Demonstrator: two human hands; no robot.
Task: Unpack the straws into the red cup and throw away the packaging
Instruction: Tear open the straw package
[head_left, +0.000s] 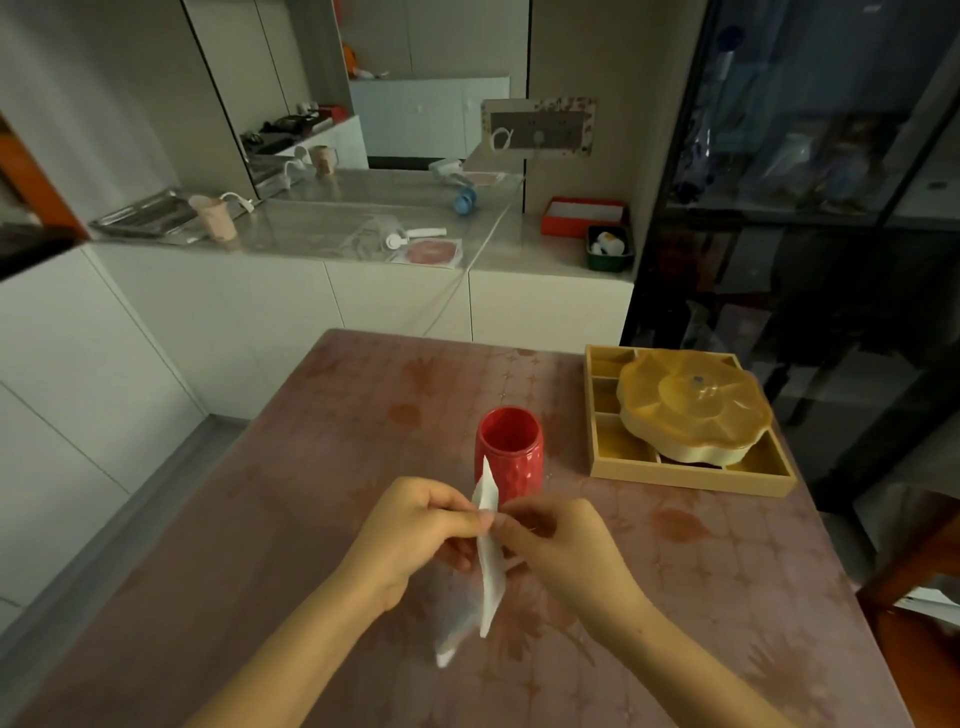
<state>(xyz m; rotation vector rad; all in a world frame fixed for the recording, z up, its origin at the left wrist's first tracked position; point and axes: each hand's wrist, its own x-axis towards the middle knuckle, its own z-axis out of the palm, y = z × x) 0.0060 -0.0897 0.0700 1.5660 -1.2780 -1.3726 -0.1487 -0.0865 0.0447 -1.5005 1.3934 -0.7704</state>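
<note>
Centrally, a white and clear straw packet (490, 566) was held upright above the near part of the table (322, 467), between both hands. It was pinched near its upper end by the thumb and fingers of the left hand (415, 535) on one side and by those of the right hand (566, 551) on the other, so that both hands were closed on it and met almost fingertip to fingertip. A pointed white corner of the packet stood up above the fingers, while its transparent lower part hung down between the wrists, blurred. Whether any straws were inside could not be told.

Just behind the hands, a red cup (509, 449) with a faceted wall was seen standing upright on the table, its mouth open upward; the packet's top corner overlapped it in the view, though contact could not be judged. Farther right, near the table's far corner, a wooden divided tray (691, 480) was placed, and a yellow flower-shaped lidded dish (693, 402) rested on it. Beyond the table, a pale countertop (332, 228) carrying a pink mug (215, 218) and small items was visible.
</note>
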